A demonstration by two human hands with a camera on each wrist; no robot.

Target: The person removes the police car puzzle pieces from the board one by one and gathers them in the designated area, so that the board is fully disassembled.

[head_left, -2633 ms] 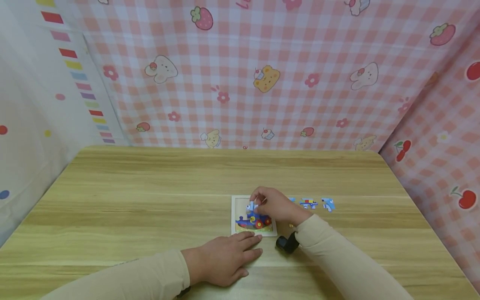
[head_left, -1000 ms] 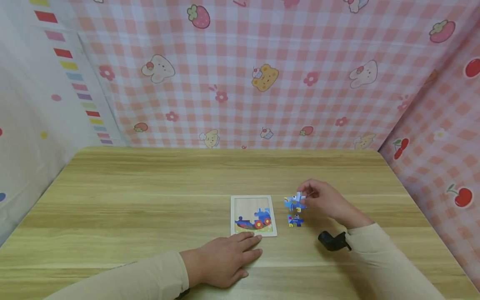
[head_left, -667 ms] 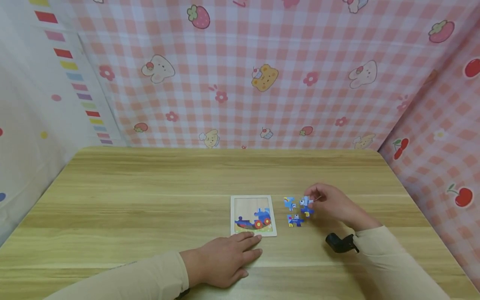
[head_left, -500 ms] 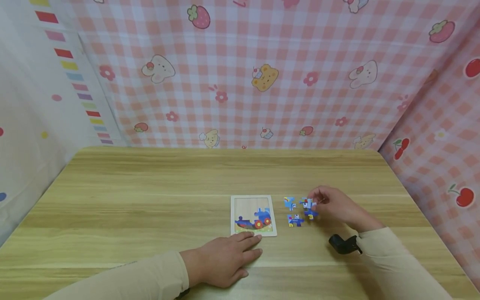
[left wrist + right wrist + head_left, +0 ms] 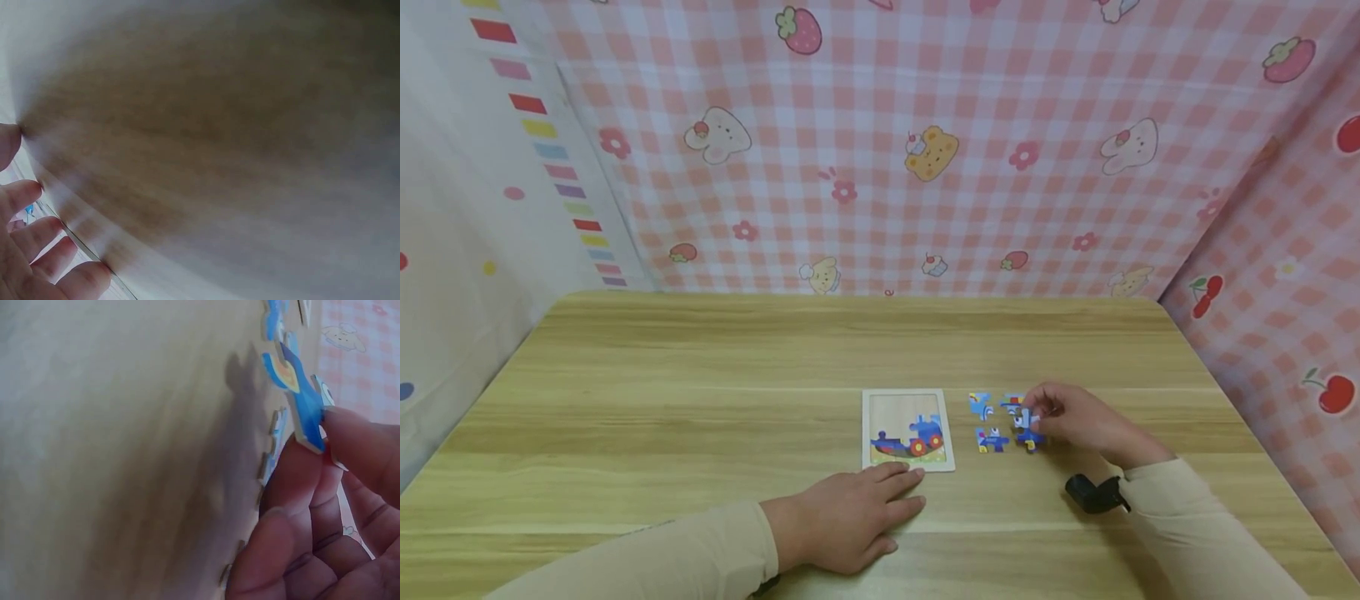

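Observation:
A small wooden puzzle tray lies on the table, its lower rows filled with a blue train picture and its upper part bare. My right hand pinches a blue puzzle piece just above the table, right of the tray. Loose pieces lie beside it: one at the back, another in front, and a third partly behind my fingers. My left hand rests flat on the table, fingers straight, its fingertips touching the tray's front edge.
Pink checked cloth with cartoon prints walls the table at the back and right, and a white sheet hangs on the left. A black wrist camera mount sits under my right sleeve.
My right hand lifted a piece out of the tray, carried it right to the loose pieces and lowered it toward the table. The left hand stayed put.

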